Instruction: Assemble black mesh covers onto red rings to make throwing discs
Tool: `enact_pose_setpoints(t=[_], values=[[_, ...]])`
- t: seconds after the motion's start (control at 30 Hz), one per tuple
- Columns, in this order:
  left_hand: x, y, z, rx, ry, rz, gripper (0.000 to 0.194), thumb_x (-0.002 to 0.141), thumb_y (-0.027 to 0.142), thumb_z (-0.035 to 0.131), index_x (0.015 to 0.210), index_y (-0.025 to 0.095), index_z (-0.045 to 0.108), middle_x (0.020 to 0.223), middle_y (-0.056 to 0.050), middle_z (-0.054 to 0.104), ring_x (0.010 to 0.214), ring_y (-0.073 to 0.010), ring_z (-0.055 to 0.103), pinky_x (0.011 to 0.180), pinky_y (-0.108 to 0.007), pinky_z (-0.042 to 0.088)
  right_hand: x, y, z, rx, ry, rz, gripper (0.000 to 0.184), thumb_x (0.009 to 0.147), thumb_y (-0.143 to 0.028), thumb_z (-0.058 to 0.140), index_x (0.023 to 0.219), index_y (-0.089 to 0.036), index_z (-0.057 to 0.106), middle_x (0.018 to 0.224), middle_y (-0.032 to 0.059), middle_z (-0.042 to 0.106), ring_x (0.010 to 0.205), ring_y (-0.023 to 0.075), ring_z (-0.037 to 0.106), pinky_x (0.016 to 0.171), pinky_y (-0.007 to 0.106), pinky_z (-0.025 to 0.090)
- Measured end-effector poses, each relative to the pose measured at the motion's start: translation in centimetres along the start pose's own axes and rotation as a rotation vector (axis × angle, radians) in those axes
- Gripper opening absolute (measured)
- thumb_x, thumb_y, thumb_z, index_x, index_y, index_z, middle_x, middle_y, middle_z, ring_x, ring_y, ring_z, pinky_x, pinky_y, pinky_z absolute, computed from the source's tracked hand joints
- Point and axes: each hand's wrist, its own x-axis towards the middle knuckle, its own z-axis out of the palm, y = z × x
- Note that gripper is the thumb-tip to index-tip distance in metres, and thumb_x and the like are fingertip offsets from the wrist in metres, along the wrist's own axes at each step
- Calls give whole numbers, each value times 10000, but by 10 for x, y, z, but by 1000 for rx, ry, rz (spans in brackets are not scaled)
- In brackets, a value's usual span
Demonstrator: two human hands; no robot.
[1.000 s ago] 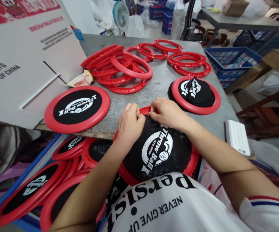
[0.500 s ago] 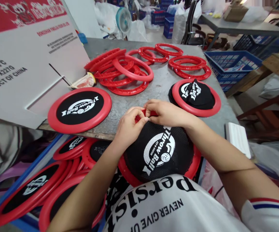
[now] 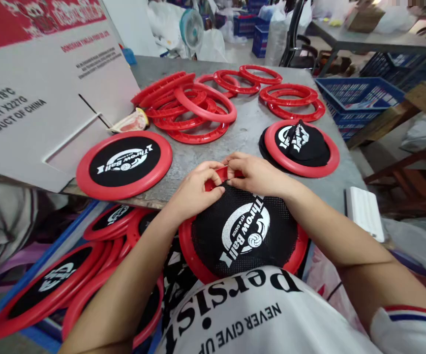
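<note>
A red-rimmed throw disc [image 3: 243,241] with black mesh and a white "Throw Ball" print leans against my body at the table's edge. At its far rim, my left hand [image 3: 200,188] pinches the red ring and the edge of the mesh. Close beside it, my right hand [image 3: 255,174] grips the same rim, its thumb on the mesh edge. Bare red rim shows between the two hands. To the left lies a finished-looking disc [image 3: 124,164]. On the right, another red ring [image 3: 329,164] has folded black mesh pieces [image 3: 303,143] on it.
Several loose red rings [image 3: 198,123] are heaped at the table's back, with more rings [image 3: 290,96] at the right. A white carton [image 3: 50,123] stands at left. Below it, a blue crate holds several discs [image 3: 50,285]. A white block [image 3: 364,214] sits at the right edge.
My left hand has shifted slightly left along the rim, and its thumb has moved back, so more red rim shows between my hands. The view has shifted slightly.
</note>
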Motion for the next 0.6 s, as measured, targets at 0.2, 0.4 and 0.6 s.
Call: enact_pose_setpoints(t=[0.2, 0.4, 0.6], values=[[1, 1, 0, 0, 45, -26, 112, 805, 228, 604, 698, 199, 612, 1346, -96, 618, 1283, -264, 583, 1143, -449, 390, 0, 1, 2, -24, 3, -1, 59, 838, -139, 598, 822, -194, 585, 1158, 80, 664, 1073, 228, 624, 906, 331, 431], [3, 1, 2, -4, 72, -35, 121, 801, 221, 594, 682, 197, 590, 1342, -107, 614, 1296, -264, 573, 1125, -440, 403, -2, 2, 5, -44, 28, 2, 36, 857, -168, 612, 846, -198, 595, 1091, 74, 689, 1071, 237, 621, 910, 339, 427], [5, 1, 6, 5, 105, -34, 116, 765, 167, 566, 657, 200, 540, 1256, -121, 637, 1262, -261, 592, 1071, -418, 434, -3, 2, 6, -41, 43, 18, 41, 897, -183, 580, 880, -193, 617, 1085, 75, 692, 1042, 226, 619, 899, 332, 418]])
